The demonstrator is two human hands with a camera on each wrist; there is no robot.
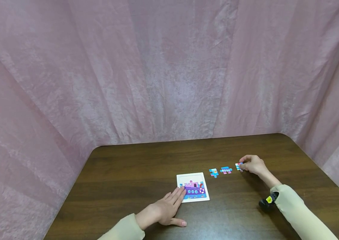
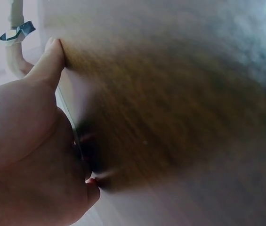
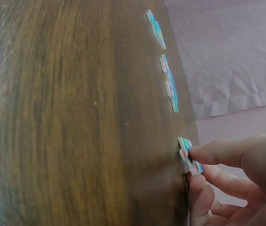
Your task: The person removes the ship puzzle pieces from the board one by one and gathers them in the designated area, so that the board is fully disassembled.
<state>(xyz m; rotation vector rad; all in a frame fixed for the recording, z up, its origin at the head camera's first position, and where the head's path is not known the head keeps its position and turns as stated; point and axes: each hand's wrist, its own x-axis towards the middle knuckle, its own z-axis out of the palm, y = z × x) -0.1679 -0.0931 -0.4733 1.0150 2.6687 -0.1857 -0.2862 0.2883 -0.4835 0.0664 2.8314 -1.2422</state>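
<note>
A square puzzle board [image 1: 187, 174] with a white border lies on the table, partly filled with a picture of a purple and pink boat. My left hand [image 1: 169, 205] rests on its left edge with straight fingers, the thumb spread toward the table. Farther right, my right hand [image 1: 253, 165] pinches a jigsaw piece [image 3: 185, 151] with blue, white and red print between thumb and fingers, at table level. Two loose jigsaw pieces lie between board and right hand: a blue and orange one [image 1: 213, 172] and a blue and pink one [image 1: 225, 170].
The brown wooden table [image 1: 139, 163] has rounded far corners. Pink curtains [image 1: 169, 73] hang behind it and at both sides. A black wrist camera [image 1: 267, 202] with a yellow mark sits on my right wrist, under the pale sleeve [image 1: 295, 206].
</note>
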